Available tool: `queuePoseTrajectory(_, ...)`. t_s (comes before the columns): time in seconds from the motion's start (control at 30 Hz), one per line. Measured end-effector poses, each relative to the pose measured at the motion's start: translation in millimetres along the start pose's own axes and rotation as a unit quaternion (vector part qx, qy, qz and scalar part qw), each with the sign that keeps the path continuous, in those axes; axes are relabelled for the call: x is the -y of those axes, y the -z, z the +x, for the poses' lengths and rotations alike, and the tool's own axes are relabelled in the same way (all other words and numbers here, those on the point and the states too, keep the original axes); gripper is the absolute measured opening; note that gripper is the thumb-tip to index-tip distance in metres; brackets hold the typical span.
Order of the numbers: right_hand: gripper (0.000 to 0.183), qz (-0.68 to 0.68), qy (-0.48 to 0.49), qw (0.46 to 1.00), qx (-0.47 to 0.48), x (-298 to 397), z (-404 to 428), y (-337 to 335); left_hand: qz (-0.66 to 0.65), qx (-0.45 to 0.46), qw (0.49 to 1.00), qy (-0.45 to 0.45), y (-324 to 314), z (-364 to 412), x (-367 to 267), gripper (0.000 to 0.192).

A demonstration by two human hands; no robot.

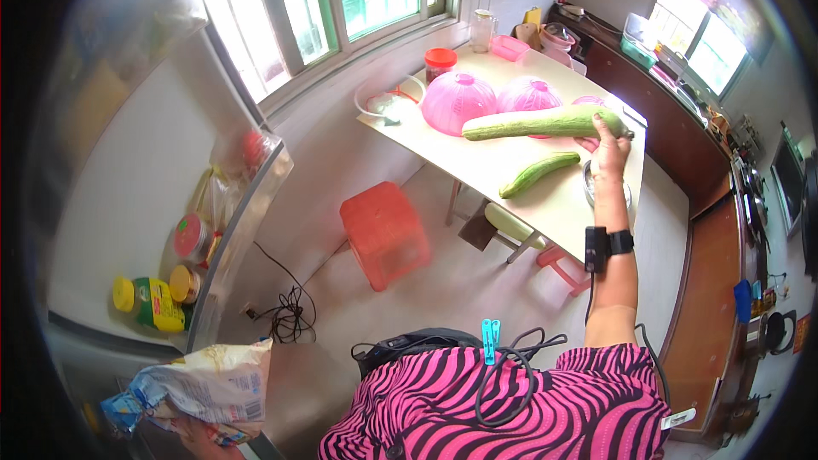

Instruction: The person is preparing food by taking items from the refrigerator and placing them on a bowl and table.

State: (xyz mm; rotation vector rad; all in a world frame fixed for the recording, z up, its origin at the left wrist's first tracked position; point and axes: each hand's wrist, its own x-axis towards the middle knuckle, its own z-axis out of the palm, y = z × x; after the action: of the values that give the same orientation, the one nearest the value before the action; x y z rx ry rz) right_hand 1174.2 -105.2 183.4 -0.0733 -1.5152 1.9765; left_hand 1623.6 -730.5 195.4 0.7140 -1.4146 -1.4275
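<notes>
My right hand [610, 148] grips a long pale-green gourd [543, 122] by its thicker end, held up over the table. Below it, a smaller curved green gourd [540, 174] lies on the pale tabletop [473, 166]. A round metal-rimmed item [589, 185] is partly hidden behind my right wrist. At the lower left, my left hand [203, 439] holds a crumpled plastic food bag [211, 383] from beneath, beside the open fridge door; most of that hand's fingers are hidden by the bag.
Pink mesh domes [458, 104], a red-lidded jar [441, 64] and a glass jug [482, 30] stand on the table. A red plastic stool [385, 233] is on the floor near coiled black cable [291, 316]. The fridge door shelf [239, 223] holds a yellow-capped bottle [150, 303] and jars.
</notes>
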Motion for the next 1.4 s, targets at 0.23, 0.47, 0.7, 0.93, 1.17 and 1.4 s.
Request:
queuePoseTrajectory(0.23, 0.047, -0.046, -0.144, 0.978, -0.146, -125.8, 31.1, 13.2, 0.085, -0.034, 0.995, -0.033, -15.7, 15.7, 17.7, 0.045)
queuePoseTrajectory(0.47, 0.048, -0.027, -0.233, 0.939, -0.251, -209.0, 68.1, 32.0, 0.225, -0.053, 0.972, -0.045, 15.8, -1.4, 14.9, 0.050)
queuePoseTrajectory(0.7, 0.060, -0.163, -0.228, 0.930, -0.236, -272.6, 85.6, 13.1, 0.441, 0.036, 0.889, -0.120, 85.6, -23.4, 35.7, 0.055)
queuePoseTrajectory(0.93, 0.030, 0.049, -0.169, 0.984, -0.040, -231.6, 1.9, -153.8, 0.164, -0.132, 0.978, 0.001, 2.5, -43.5, -6.9, 0.034)
queuePoseTrajectory(1.17, 0.013, 0.101, 0.164, 0.931, 0.311, -84.7, -102.8, -247.7, 0.110, -0.076, 0.991, -0.019, -12.6, -57.2, -30.9, 0.026)
queuePoseTrajectory(1.4, 0.024, 0.029, 0.456, 0.643, 0.614, 58.8, -308.1, -325.4, -0.050, -0.215, 0.975, -0.010, 74.7, -117.4, -78.0, 0.018)
